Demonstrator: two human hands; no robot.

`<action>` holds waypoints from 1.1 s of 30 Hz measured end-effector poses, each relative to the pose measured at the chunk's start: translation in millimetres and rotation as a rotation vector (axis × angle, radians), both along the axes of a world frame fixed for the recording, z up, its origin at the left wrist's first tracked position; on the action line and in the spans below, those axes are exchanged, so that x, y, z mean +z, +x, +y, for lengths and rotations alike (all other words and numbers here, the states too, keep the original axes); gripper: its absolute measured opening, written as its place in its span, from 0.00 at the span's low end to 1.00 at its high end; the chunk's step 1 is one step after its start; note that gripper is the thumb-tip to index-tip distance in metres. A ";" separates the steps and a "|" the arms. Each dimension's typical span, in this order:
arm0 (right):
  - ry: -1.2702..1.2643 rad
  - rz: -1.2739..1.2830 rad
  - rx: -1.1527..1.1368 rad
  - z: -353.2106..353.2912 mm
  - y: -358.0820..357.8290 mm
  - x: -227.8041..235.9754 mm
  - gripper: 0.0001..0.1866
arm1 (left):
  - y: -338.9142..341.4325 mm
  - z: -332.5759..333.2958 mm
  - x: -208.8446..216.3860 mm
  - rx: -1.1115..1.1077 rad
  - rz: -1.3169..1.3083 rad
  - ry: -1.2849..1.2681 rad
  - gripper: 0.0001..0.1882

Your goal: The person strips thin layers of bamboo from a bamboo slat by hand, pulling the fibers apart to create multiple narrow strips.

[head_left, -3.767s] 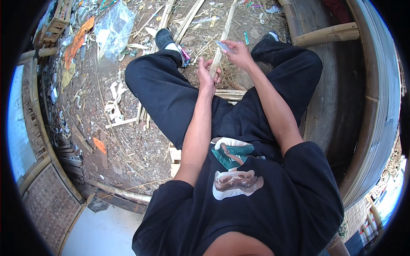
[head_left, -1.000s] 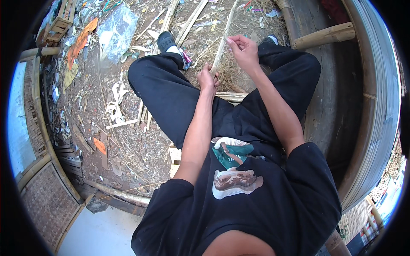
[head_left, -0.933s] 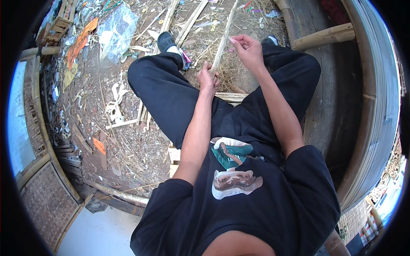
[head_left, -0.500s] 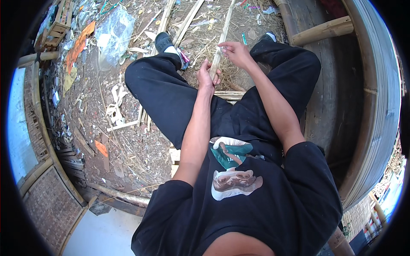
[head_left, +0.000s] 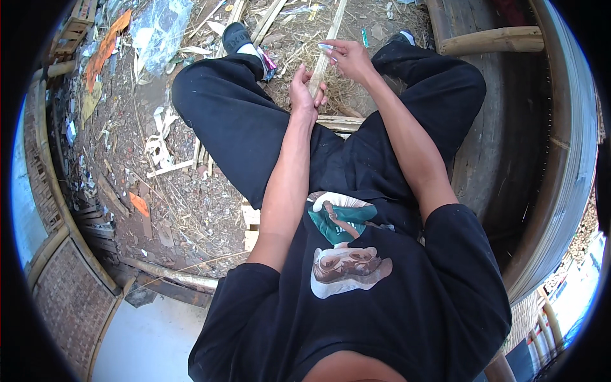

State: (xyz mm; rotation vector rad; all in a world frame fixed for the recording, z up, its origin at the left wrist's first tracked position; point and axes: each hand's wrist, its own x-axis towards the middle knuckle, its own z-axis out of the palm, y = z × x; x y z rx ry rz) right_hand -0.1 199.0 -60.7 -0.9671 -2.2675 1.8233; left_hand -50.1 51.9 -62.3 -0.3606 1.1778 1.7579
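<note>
Between the sitter's black-trousered legs (head_left: 226, 114) slanted a long, flat, pale wooden strip (head_left: 335, 25), cradled in the left hand's (head_left: 303, 92) curled fingers; the right hand (head_left: 352, 61) pinched a small, thin, whitish object (head_left: 325, 46) beside it. Steady left support seemed wisest.

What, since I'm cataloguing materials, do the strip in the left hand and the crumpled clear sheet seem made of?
Strip: likely bare bamboo or wood, matte; pale, with lengthwise streaks. Crumpled sheet: likely thin plastic, glossy; see-through, with bright crinkles.
</note>
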 end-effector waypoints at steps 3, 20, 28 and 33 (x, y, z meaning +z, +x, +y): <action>0.161 0.058 -0.077 5.6 -1.1 -17.8 0.14 | 2.4 5.0 4.8 -0.004 -0.021 0.014 0.22; 0.051 0.136 0.007 -1.4 2.3 -28.1 0.15 | 4.3 1.7 4.8 0.054 -0.073 -0.007 0.19; 0.015 0.127 0.046 -1.1 5.9 -35.1 0.17 | 4.1 1.9 4.4 0.060 -0.080 -0.019 0.21; 0.074 0.071 0.063 -6.8 6.6 -28.5 0.18 | 1.6 -0.9 2.5 0.061 -0.096 -0.009 0.22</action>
